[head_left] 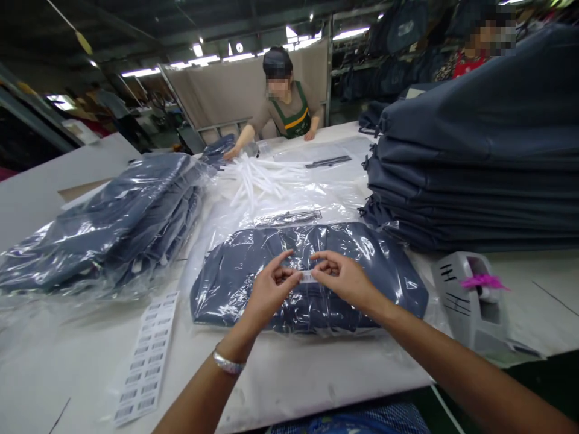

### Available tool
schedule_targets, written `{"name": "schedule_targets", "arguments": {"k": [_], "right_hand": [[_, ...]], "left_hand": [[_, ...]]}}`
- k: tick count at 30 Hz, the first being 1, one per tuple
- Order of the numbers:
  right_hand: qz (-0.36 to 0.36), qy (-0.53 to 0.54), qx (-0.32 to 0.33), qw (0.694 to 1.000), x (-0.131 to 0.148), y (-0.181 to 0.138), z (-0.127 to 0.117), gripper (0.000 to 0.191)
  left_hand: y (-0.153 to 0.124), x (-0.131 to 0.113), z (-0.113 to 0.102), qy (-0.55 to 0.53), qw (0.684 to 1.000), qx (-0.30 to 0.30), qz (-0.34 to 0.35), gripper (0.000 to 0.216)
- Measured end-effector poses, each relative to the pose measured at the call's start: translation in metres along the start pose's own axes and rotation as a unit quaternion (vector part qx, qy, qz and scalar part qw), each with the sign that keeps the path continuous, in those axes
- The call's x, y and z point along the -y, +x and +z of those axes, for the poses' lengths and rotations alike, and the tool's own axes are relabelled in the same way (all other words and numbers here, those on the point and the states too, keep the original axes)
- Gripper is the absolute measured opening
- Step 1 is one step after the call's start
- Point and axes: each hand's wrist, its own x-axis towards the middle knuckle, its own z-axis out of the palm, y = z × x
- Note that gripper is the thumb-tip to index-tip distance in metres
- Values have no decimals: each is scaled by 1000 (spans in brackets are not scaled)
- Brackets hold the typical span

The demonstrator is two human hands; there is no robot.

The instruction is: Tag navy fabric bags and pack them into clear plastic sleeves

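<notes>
Between my two hands a small white barcode sticker (308, 276) is stretched, just over a dark blue bag (362, 295) in clear plastic. My left hand (271, 286) pinches the sticker's left end between thumb and finger. At the other end, my right hand (346, 277) has it in a like pinch. Whether the sticker touches the plastic, I cannot tell. The wrapped bag lies flat on the white table (271, 374) in front of me. To the left of my forearm lies a sheet of barcode stickers (147, 358).
Plastic-wrapped bags (113, 211) are piled at left. A tall stack of unwrapped dark blue bags (470, 175) stands at right, with a grey tape dispenser (470, 301) before it. White strips (253, 181) lie farther back, near a co-worker (289, 102) across the table.
</notes>
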Motion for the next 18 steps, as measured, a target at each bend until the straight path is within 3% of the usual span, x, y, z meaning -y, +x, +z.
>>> {"name": "schedule_targets", "arguments": {"k": [5,8,18], "right_hand": [[-24,-108,4,994,-14,57,-4,32],[-32,-208,1,978,-24,74,-4,30],[-12,-330,32,943,-30,84,-4,32]], "left_hand": [[53,11,-15,70,997,-14,22,66],[73,24,-19,149,988,-16,31,66],[80,44,-16,289,957,-18,28,65]]}}
